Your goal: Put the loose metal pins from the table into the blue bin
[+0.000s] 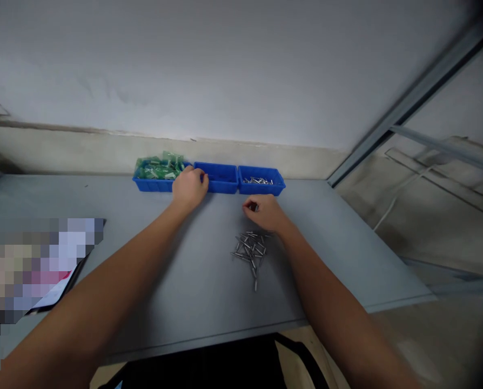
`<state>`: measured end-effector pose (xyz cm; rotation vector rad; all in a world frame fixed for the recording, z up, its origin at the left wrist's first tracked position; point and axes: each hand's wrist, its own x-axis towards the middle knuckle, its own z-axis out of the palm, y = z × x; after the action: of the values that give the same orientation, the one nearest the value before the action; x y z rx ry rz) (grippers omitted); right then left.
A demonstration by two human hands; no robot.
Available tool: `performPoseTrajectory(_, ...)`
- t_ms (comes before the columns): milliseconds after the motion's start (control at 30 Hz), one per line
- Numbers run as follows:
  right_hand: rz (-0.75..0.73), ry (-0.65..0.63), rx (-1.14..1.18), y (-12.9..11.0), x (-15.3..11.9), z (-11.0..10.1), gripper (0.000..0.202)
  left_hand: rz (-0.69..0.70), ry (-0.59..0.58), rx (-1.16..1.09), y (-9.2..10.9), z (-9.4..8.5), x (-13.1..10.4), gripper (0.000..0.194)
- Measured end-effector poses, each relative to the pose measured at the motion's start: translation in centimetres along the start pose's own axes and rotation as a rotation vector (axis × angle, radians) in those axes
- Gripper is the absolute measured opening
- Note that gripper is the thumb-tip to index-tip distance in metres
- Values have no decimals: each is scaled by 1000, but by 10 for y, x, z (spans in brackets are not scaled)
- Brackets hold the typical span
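Observation:
My left hand [190,188] is closed, fingertips curled together at the front edge of the middle blue bin [223,186], beside the left blue bin [154,186]. Small green plastic packets [156,168] fill that left bin. Over the table, just in front of the right blue bin [261,189], my right hand [263,210] makes a pinch with thumb and fingers. Whatever either hand may hold is too small or hidden to make out. Below the right hand lies a loose pile of slim silver metal rivets [249,248]. More small silver pieces [258,181] lie inside the right bin.
The three bins stand in a row at the back of the grey table [201,292], against the wall [209,70]. A tablet-like device [59,289] with a blurred-out screen lies at the left. A metal frame post [363,143] rises at the right.

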<state>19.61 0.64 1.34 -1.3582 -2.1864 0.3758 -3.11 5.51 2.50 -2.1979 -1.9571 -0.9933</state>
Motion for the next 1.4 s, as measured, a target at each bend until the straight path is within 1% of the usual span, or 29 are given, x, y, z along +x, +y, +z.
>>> performPoseTrajectory(100,28,-44,14,2,-1,-7,13,72,-11,-72,0,-4,-14,26)
performPoseTrajectory(200,72,-138,40,7,-3,-17,13,141,-57,-118,0,-10,-31,26)
performPoseTrajectory(267,95,-212,40,8,-4,-24,13,150,-94,-110,-1,-15,-44,30)
performPoseTrajectory(367,112,-339,33,4,-5,-30,15,115,-177,-89,-4,-24,-62,42)
performPoseTrajectory(433,104,-445,33,-2,-5,-30,15,108,-240,-106,-7,-27,-72,48)
performPoseTrajectory(500,82,-549,36,-7,-5,-28,15,146,-297,-147,-11,-26,-79,50)
performPoseTrajectory(567,65,-617,28,-10,-5,-25,15,212,-333,-180,-14,-23,-83,47)
performPoseTrajectory(633,61,-657,18,-10,-4,-22,15,259,-342,-197,-16,-19,-84,44)
performPoseTrajectory(733,50,-681,4,-6,-4,-18,14,276,-339,-208,-16,-17,-84,38)
performPoseTrajectory(867,24,-698,-23,-3,-4,-15,15,278,-386,-226,-15,-20,-84,34)
performPoseTrajectory(967,16,-702,-43,-4,-5,-16,16,283,-404,-238,-15,-21,-85,31)
performPoseTrajectory(1100,42,-684,-45,-7,-7,-23,18,295,-412,-231,-15,-20,-85,28)
performPoseTrajectory(1200,79,-698,-71,-9,-8,-27,21,310,-419,-226,-15,-20,-84,26)
performPoseTrajectory(1400,104,-688,-158,-17,-5,-22,15,312,-433,-214,-15,-20,-85,25)
